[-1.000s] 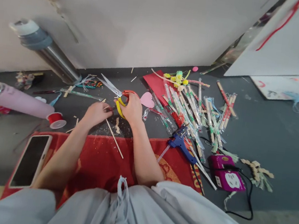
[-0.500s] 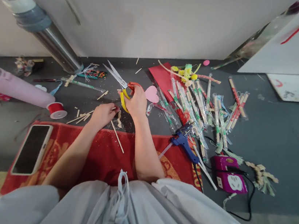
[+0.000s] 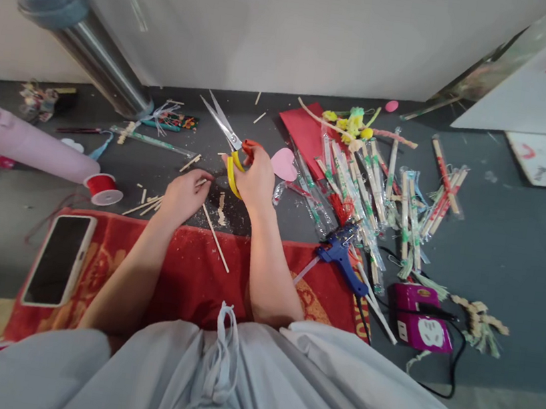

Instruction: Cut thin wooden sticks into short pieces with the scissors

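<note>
My left hand is closed in a pinch over the dark table, with the end of a small pale wooden stick showing between its fingers. To its right, my right hand grips a pair of scissors by the yellow and orange handles. The parted blades point up and left, with nothing between them. Just below the hands, a longer thin stick lies partly on the red towel. A short row of tiny cut pieces and crumbs lies between my hands. More sticks lie left of my left hand.
At left are a pink bottle, a steel flask, a red ribbon spool and a phone. At right lie a blue glue gun, several wrapped sticks, a purple power block with a cord, and a pink paper heart.
My left hand has drawn slightly left, away from the scissors, and the stick end in its fingers now shows. My right hand keeps hold of the scissors. The whole view has shifted a little.
</note>
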Available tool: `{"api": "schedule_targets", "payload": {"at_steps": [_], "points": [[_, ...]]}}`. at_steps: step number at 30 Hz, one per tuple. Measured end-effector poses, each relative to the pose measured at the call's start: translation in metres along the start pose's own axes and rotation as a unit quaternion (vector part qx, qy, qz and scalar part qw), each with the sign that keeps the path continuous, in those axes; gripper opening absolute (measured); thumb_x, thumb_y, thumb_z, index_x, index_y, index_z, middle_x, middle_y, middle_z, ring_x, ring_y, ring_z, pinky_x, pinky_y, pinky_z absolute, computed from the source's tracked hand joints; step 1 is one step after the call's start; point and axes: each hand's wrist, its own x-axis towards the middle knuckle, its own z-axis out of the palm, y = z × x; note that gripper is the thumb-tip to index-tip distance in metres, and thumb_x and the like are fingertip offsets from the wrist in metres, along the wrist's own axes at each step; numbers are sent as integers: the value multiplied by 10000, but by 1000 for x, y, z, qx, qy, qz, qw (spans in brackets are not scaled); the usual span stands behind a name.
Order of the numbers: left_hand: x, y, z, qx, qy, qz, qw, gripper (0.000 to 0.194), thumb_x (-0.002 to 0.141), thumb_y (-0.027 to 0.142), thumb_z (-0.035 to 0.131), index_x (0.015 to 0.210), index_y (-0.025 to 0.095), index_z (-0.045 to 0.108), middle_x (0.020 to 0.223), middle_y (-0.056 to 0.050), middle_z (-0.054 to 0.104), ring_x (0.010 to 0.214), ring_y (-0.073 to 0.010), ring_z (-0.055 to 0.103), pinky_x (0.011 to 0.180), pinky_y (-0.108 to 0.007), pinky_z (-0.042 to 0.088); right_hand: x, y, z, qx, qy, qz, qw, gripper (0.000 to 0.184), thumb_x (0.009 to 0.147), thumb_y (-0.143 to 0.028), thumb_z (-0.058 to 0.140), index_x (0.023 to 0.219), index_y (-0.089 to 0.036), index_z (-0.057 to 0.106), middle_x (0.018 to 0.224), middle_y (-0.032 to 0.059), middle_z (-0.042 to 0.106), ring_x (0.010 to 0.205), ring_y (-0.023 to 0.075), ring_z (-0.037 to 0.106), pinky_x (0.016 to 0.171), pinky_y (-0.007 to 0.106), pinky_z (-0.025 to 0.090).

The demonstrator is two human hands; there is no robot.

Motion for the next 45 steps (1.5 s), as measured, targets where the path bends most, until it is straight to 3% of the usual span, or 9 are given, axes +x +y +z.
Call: {"api": "schedule_targets", "payload": {"at_steps": [3,5,7,10,17,20,24,31,45], "points": [[11,2,-11,-38,22,-27,999,261,804,273,595,1038,172,653,882,-47,668,840,-205,636,807,-306,472,0,4,2,23,-5,1,1000,596,854,-676,489,1102,-136,529,885,49,562,933,188,604,928,419,500],[22,7,-19,-141,60,-38,987,220,849,259,514,993,158,646,758,-24,569,745,-156,565,761,-284,454,0,5,3,49,-5,8,999,584,853,-678,490,1088,-145,535,868,35,558,882,165,599,896,391,509],[33,14,-24,-310,33,-63,948,243,865,221,413,946,149,630,633,15,385,589,-109,432,627,-236,404,0,4,3,82,-11,29,996,563,841,-683,503,1020,-151,552,820,12,551,802,137,586,850,357,520],[44,23,-23,-477,-1,-62,877,227,812,143,410,914,131,612,621,36,280,520,-79,313,544,-197,334,-2,-3,0,123,-30,63,990,536,819,-680,528,936,-157,560,738,-22,536,692,105,556,774,311,528],[52,16,-4,-637,4,-24,771,138,834,110,552,935,149,639,683,44,519,531,-22,467,574,-143,433,-4,-16,-5,114,-69,65,989,527,789,-662,578,935,-156,564,729,-29,549,649,95,542,711,280,511],[54,9,-2,-665,31,-17,746,97,808,139,673,904,156,666,776,19,646,575,-16,557,643,-133,506,-5,-17,-6,76,-77,43,993,526,784,-649,608,970,-158,574,777,-3,574,731,127,578,774,312,513],[56,5,-5,-672,58,-3,738,90,783,204,748,790,165,668,801,9,699,566,-20,590,650,-128,547,-8,-17,-5,22,-64,-9,998,556,798,-640,611,1065,-155,564,902,62,622,897,193,614,884,380,507],[55,6,-6,-700,83,12,709,193,733,210,784,664,198,604,553,68,588,481,-36,542,488,-121,478,-11,-17,-3,-78,-77,-58,992,609,810,-642,598,1119,-120,557,1042,147,644,1022,272,616,956,446,484],[54,7,0,-617,104,74,777,336,548,362,878,648,179,614,527,51,590,425,-39,515,421,-138,445,-13,-17,-3,-53,-83,-58,993,592,849,-640,541,1158,-135,545,1098,151,650,1042,259,621,966,437,483]]}}
